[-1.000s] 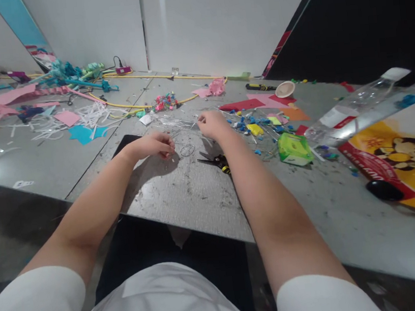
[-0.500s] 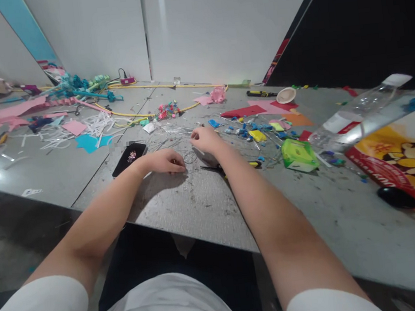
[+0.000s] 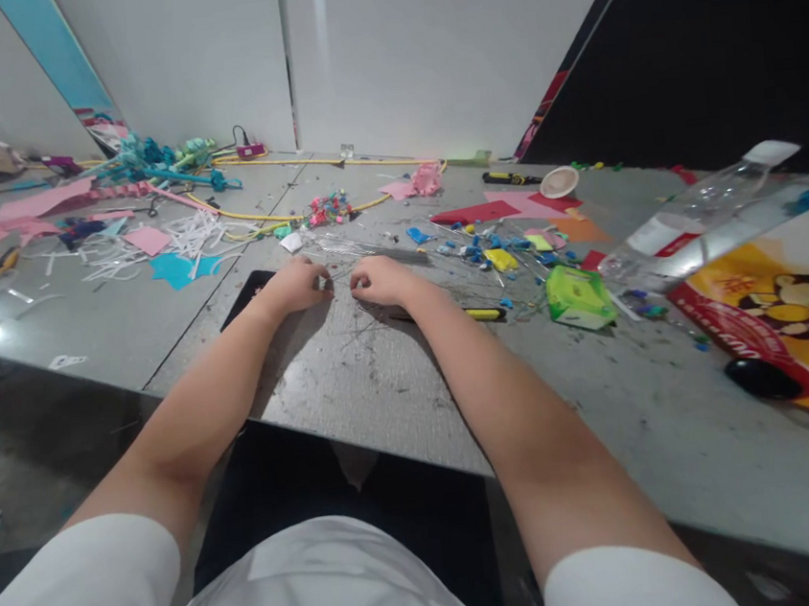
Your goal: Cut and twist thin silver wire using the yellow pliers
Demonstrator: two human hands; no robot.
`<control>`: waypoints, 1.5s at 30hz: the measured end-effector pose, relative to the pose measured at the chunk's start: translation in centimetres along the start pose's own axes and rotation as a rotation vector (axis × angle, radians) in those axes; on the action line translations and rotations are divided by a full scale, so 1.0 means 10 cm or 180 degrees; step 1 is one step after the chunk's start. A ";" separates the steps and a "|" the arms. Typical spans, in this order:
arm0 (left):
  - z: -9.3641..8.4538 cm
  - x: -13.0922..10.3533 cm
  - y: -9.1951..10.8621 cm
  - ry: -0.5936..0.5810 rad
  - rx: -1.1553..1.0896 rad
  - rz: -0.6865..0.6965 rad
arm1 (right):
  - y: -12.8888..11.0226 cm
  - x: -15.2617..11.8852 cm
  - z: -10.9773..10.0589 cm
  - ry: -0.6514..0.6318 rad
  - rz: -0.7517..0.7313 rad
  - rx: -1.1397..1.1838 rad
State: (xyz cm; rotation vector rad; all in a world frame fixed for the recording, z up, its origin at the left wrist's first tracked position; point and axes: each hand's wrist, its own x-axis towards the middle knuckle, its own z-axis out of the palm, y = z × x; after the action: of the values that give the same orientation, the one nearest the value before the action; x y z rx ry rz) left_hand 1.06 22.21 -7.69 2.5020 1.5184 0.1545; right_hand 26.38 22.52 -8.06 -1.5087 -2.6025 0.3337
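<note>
My left hand (image 3: 303, 286) is closed in a pinch over the table, beside a black phone (image 3: 252, 286) that my wrist partly covers. A short gap to the right, my right hand (image 3: 382, 281) also has its fingers pinched together. Whatever sits between the fingertips of either hand is too small to make out. Just behind the hands lies a bundle of thin silvery wires (image 3: 370, 247). A black-and-yellow cutter (image 3: 484, 314) rests partly hidden under my right forearm.
To the right are blue and yellow clay bits (image 3: 501, 259), a green packet (image 3: 578, 297), a clear plastic bottle (image 3: 698, 209) and a yellow-red bag (image 3: 802, 309). White paper strips (image 3: 191, 237) and pink paper (image 3: 39, 202) spread leftward. A yellow cable (image 3: 258, 220) curves behind.
My left hand has moved away from me and slightly left. My right hand has dropped a little closer to me and left, so both are now nearly level. More of the phone is covered.
</note>
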 end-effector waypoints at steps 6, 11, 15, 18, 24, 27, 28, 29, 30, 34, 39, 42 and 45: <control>0.05 0.03 0.12 0.0193 -0.0471 -0.0113 | 0.15 -0.04 -0.09 -0.0101 0.0339 0.0079; 0.07 0.03 0.17 0.0258 -0.0688 -0.0297 | 0.28 -0.03 -0.13 -0.0060 0.0611 -0.0004; 0.09 0.03 0.16 0.0247 -0.0575 -0.0238 | 0.26 0.00 -0.07 0.0168 0.0534 -0.0040; 0.08 0.02 0.17 0.0180 -0.0434 -0.0147 | 0.17 0.02 0.00 0.0212 0.0353 -0.0020; -0.01 -0.05 0.28 -0.0052 -0.0327 -0.0165 | 0.06 0.08 0.13 0.0223 0.0136 -0.0128; -0.05 -0.08 0.31 -0.0088 -0.0341 -0.0173 | 0.07 0.09 0.14 0.0270 0.0078 -0.0185; -0.06 -0.08 0.31 -0.0102 -0.0337 -0.0172 | 0.07 0.08 0.14 0.0269 0.0083 -0.0208; -0.06 -0.08 0.30 -0.0121 -0.0335 -0.0172 | 0.08 0.08 0.13 0.0253 0.0115 -0.0230; -0.06 -0.08 0.29 -0.0137 -0.0341 -0.0172 | 0.09 0.07 0.12 0.0223 0.0169 -0.0247; -0.04 -0.05 0.21 -0.0132 -0.0484 -0.0144 | 0.11 0.04 0.08 0.0183 0.0319 -0.0166; -0.02 -0.01 0.13 -0.0110 -0.0626 -0.0055 | 0.08 0.05 0.12 0.0222 0.0165 0.0154; 0.00 0.00 0.11 -0.0115 -0.0696 -0.0099 | 0.07 0.08 0.16 0.0208 0.0161 0.0241; -0.01 0.00 0.12 -0.0155 -0.0651 -0.0122 | 0.09 0.09 0.16 0.0287 0.0258 0.0395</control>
State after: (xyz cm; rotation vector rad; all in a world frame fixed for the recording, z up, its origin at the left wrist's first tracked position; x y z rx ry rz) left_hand 2.05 21.67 -7.32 2.2997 1.4515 0.2289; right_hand 26.39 23.53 -9.82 -1.5524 -2.4096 0.4170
